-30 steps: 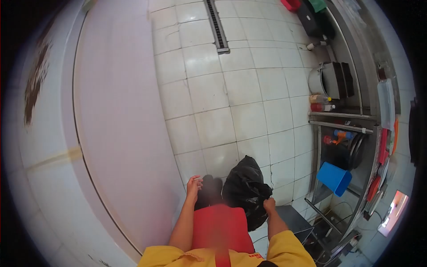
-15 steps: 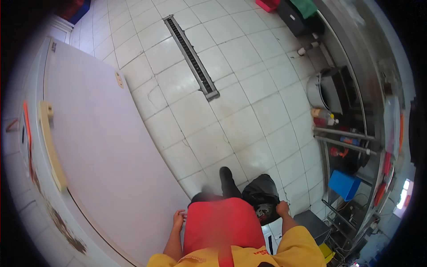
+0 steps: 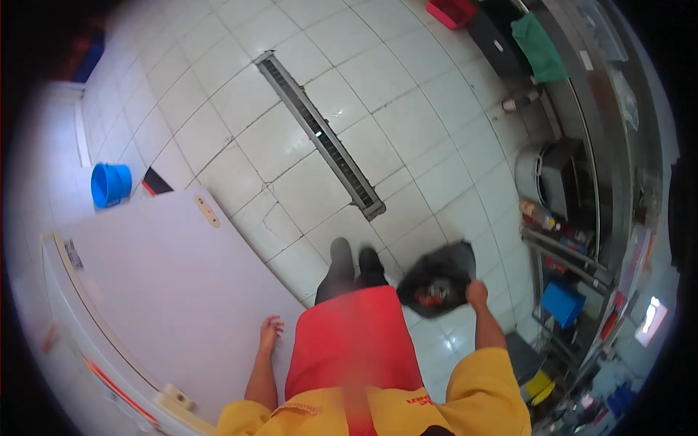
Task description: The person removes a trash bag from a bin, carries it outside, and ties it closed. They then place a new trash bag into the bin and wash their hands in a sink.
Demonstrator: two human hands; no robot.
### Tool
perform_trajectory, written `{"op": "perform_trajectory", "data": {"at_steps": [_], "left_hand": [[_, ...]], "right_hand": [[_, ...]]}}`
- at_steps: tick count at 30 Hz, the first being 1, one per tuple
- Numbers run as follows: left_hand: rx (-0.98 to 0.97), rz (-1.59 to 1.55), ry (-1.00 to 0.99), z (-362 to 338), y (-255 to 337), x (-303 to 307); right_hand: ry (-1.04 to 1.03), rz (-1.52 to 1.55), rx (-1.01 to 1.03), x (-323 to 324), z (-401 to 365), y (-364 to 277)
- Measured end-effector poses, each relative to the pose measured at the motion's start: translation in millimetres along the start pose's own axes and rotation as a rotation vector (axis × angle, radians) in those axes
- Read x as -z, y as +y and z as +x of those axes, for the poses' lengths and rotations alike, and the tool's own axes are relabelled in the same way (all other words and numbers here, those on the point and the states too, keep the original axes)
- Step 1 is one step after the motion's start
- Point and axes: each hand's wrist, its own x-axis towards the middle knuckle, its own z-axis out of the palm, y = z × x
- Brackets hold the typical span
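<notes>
While the right hand (image 3: 476, 293) clenches the rim of the black bin bag (image 3: 436, 276), just right of the floor drain's (image 3: 320, 138) near end, the left hand (image 3: 270, 330) hangs empty, fingers loosely spread, farther from that drain.

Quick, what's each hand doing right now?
Left hand: open, fingers spread, holding nothing, at the white lid.
Right hand: closed on the black bag.
</notes>
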Motion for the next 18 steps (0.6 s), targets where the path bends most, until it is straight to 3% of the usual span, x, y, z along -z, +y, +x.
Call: {"op": "perform_trajectory", "data": {"at_steps": [3,7,10,12,18], "left_hand": [[-0.04,0.124,-0.036,19.1,111.1,24.9],[-0.019,0.216,-0.07,58.7,214.6,48.3],[0.099,0.265,-0.103,91.5,269.8,60.1],[0.049,0.161,-0.17,89.5,313.7,66.1],[0.186,0.15,-0.076,99.6,362.0,130.7]], "right_hand": [[0.029,0.004,0.001,95.8,34.4,-69.1],[0.178,0.002,0.064,196.4,97.6,-123.7],[0.28,0.01,0.1,272.0,157.3,-185.2],[0.303,0.011,0.158,295.1,158.0,-235.4],[0.313,-0.04,0.175,467.3,251.6,-416.9]]}}
